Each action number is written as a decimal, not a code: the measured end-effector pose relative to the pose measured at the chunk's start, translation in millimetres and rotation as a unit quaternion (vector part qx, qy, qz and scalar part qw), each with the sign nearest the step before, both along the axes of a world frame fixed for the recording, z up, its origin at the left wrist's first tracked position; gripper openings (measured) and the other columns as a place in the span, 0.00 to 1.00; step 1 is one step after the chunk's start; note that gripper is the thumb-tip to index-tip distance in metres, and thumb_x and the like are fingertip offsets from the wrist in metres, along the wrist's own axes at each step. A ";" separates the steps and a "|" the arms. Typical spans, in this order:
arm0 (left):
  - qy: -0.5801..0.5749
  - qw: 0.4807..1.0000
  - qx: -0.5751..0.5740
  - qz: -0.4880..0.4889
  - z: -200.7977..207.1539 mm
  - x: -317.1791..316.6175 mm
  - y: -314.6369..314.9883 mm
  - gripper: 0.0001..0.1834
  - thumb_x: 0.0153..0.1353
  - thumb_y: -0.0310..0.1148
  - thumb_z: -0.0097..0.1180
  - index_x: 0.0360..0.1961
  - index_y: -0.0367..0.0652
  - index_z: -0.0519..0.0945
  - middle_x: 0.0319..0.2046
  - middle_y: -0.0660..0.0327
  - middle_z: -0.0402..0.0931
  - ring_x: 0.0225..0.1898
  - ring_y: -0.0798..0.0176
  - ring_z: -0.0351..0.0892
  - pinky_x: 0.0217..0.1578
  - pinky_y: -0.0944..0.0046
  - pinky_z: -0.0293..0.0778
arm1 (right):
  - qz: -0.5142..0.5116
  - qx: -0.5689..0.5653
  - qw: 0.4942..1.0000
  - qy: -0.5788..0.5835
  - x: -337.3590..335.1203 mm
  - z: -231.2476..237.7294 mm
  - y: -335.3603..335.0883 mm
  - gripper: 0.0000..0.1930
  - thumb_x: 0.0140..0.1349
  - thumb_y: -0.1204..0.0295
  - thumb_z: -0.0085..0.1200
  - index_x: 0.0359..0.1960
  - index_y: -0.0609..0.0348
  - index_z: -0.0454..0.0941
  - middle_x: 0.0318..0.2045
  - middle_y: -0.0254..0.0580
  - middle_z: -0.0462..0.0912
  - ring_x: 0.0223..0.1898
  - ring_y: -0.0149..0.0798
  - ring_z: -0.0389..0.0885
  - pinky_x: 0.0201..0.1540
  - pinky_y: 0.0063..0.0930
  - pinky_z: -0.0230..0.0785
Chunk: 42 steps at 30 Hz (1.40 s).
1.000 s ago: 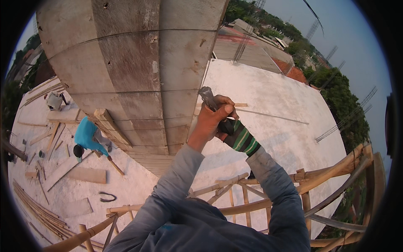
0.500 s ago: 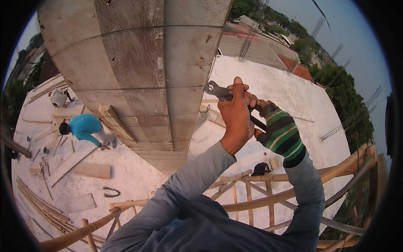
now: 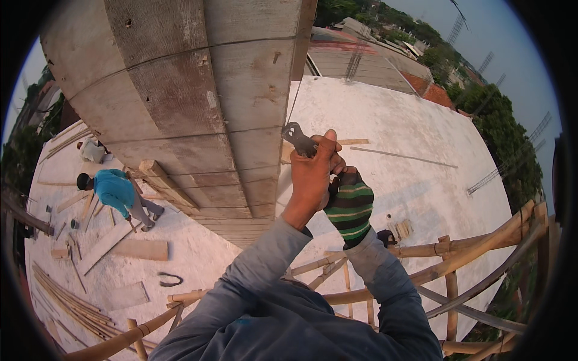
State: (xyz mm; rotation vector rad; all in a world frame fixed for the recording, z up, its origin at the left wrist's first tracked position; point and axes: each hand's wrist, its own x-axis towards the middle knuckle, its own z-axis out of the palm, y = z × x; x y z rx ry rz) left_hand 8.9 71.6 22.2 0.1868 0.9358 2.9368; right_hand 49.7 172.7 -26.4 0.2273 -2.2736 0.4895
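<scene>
Both my hands are closed on dark metal pincers (image 3: 299, 141), whose rounded jaws point up and left toward the edge of a tall wooden column form (image 3: 256, 90). My bare left hand (image 3: 308, 180) wraps the tool just below the jaws, thumb up. Lower down and to the right, my right hand (image 3: 351, 207), in a green and black striped glove, is closed at the handle end; the fingers hide most of the handles. Thin wires (image 3: 253, 127) run around the boards, and a wire (image 3: 295, 99) stretches along the form's right edge to the jaws.
Bamboo scaffold rails (image 3: 427, 274) cross below and to the right of my arms. A short timber (image 3: 165, 180) juts from the form. On the pale slab below, a person in a blue shirt (image 3: 114, 189) stands among boards and bamboo poles (image 3: 72, 301); another person (image 3: 91, 150) is farther back.
My hands and the pincers have moved left and slightly down, closer to the form's edge. My right hand has come in closer beneath the left. The person in blue has straightened somewhat.
</scene>
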 end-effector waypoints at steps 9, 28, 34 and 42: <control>0.119 0.990 0.037 -0.065 8.3 9.1 -6.1 0.18 0.71 0.46 0.61 0.45 0.41 0.77 0.30 0.65 0.74 0.42 0.62 0.77 0.50 0.57 0.74 | 0.212 0.097 0.945 -0.228 -4.4 85.4 57.4 0.21 0.49 0.78 0.61 0.48 0.66 0.75 0.34 0.56 0.82 0.36 0.59 0.82 0.37 0.47 0.75; 0.173 0.983 -0.058 0.012 -22.7 -9.1 -2.6 0.13 0.78 0.41 0.50 0.41 0.41 0.74 0.29 0.65 0.73 0.38 0.67 0.79 0.45 0.64 0.76 | 0.303 0.134 0.930 -0.157 -50.1 20.9 52.8 0.23 0.56 0.82 0.54 0.56 0.64 0.79 0.52 0.58 0.81 0.51 0.60 0.81 0.53 0.45 0.77; 0.197 0.977 -0.048 -0.070 -19.0 -9.5 -16.4 0.17 0.73 0.46 0.58 0.47 0.42 0.76 0.36 0.61 0.81 0.47 0.59 0.82 0.51 0.54 0.78 | 0.394 0.001 0.793 -0.464 -50.8 68.5 75.9 0.15 0.60 0.75 0.56 0.49 0.64 0.77 0.34 0.39 0.81 0.36 0.39 0.79 0.42 0.34 0.74; 0.203 0.974 0.042 -0.094 -4.0 -12.9 2.5 0.25 0.70 0.52 0.60 0.56 0.44 0.72 0.52 0.56 0.78 0.63 0.53 0.75 0.70 0.45 0.66 | 0.325 -0.026 0.696 -0.640 -50.2 126.4 73.4 0.15 0.65 0.60 0.63 0.42 0.60 0.80 0.27 0.36 0.79 0.30 0.32 0.79 0.33 0.29 0.71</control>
